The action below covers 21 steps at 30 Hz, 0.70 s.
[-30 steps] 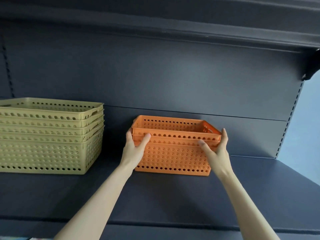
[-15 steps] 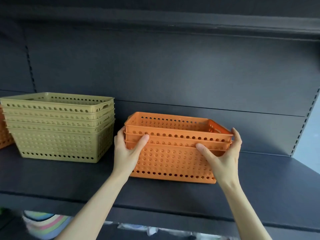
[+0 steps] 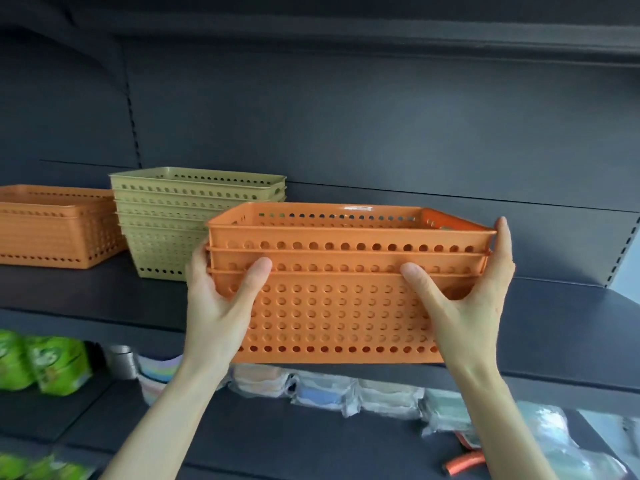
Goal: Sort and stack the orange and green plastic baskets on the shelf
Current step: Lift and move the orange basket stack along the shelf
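Note:
A nested stack of three orange perforated baskets (image 3: 343,306) is held up in front of the dark shelf (image 3: 554,341), its bottom edge overlapping the shelf's front lip. My left hand (image 3: 221,303) grips its left end, thumb on the front wall. My right hand (image 3: 471,299) grips the right end the same way. Behind it to the left stands a stack of several green baskets (image 3: 173,220) on the shelf. Further left sits a second orange basket stack (image 3: 59,226), cut off by the frame edge.
A grey back panel (image 3: 346,133) closes the shelf, with another shelf overhead. On the lower shelf lie green packets (image 3: 41,362), a small metal tin (image 3: 121,358), clear-wrapped bundles (image 3: 346,393) and an orange tube (image 3: 464,462).
Both hands have lifted the orange stack off the shelf and drawn it toward me. The view has swung left and down, bringing the second orange stack and the lower shelf into sight.

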Motion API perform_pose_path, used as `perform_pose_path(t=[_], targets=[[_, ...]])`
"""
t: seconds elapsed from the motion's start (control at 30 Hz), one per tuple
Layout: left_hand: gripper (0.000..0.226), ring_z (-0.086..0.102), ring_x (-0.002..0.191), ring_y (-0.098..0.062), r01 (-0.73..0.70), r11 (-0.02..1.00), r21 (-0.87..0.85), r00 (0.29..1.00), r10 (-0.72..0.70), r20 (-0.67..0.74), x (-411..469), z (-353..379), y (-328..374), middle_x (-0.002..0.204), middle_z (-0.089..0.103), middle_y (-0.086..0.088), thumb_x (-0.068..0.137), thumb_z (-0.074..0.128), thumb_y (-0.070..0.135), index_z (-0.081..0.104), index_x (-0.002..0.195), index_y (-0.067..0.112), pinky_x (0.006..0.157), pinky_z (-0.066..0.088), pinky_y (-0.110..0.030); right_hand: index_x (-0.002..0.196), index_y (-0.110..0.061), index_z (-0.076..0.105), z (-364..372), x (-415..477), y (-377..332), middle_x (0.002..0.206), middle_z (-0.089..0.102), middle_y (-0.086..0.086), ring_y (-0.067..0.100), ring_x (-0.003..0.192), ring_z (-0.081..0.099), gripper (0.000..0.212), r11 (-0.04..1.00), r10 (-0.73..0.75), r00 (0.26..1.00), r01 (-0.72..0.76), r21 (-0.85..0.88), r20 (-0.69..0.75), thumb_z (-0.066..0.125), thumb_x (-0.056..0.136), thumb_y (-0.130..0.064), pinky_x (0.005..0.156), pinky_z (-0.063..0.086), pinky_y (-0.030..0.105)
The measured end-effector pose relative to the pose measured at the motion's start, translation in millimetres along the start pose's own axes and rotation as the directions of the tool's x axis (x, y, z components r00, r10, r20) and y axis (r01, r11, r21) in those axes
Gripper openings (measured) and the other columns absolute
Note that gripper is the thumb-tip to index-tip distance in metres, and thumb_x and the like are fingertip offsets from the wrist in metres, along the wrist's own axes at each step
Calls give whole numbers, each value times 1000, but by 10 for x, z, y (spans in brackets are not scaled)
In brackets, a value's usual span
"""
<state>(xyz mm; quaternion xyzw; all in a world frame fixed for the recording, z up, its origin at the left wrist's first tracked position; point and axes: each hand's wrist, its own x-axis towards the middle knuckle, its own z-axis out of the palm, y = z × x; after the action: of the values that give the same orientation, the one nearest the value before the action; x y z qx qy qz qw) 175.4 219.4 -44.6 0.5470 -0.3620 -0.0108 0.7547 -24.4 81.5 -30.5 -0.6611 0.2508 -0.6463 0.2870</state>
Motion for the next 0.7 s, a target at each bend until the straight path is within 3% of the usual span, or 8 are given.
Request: perform_pose_path(t=[0.1, 0.3, 0.43, 0.53, 0.7], targets=[[77, 60, 113, -16, -7, 1000, 14, 999, 8, -36, -29, -580, 57, 128, 56, -6, 56, 72, 71, 49, 120, 36, 98, 46, -47, 148, -33, 12, 351, -320, -276, 111, 20, -44, -31, 108, 23, 116, 1000, -12, 999, 11, 21, 30, 68, 52, -66, 86, 19, -4], [93, 60, 112, -21, 14, 993, 119, 990, 3, -140, 15, -2070, 109, 127, 54, -11, 48, 73, 76, 47, 125, 29, 98, 46, -49, 146, -33, 18, 1390, -1089, -812, 114, 26, -38, -24, 112, 28, 114, 992, 13, 993, -28, 122, 121, 70, 50, -67, 90, 25, 2], [96, 59, 112, -20, 19, 987, 157, 986, 7, -165, 150, -2903, 183, 127, 55, -9, 45, 77, 72, 48, 125, 28, 97, 47, -48, 143, -31, 23, 2064, -1480, -1120, 115, 27, -38, -13, 120, 30, 109, 985, 2, 988, -30, 173, 157, 70, 52, -66, 96, 26, 12], [92, 60, 110, -17, -1, 984, 180, 978, 39, -207, 385, -3378, 279, 126, 56, -7, 48, 76, 66, 48, 127, 27, 95, 49, -45, 144, -27, 23, 2571, -1580, -1362, 124, 34, -22, 3, 127, 33, 107, 983, -8, 984, -26, 183, 180, 71, 55, -64, 106, 30, 28], [90, 60, 111, -15, -78, 985, 153, 965, 113, -237, 977, -3988, 342, 129, 55, -5, 49, 80, 61, 48, 128, 30, 93, 50, -43, 147, -25, 14, 3463, -1524, -1614, 123, 25, -33, 4, 128, 29, 111, 968, -61, 974, 5, 251, 216, 67, 58, -66, 109, 24, 28]])
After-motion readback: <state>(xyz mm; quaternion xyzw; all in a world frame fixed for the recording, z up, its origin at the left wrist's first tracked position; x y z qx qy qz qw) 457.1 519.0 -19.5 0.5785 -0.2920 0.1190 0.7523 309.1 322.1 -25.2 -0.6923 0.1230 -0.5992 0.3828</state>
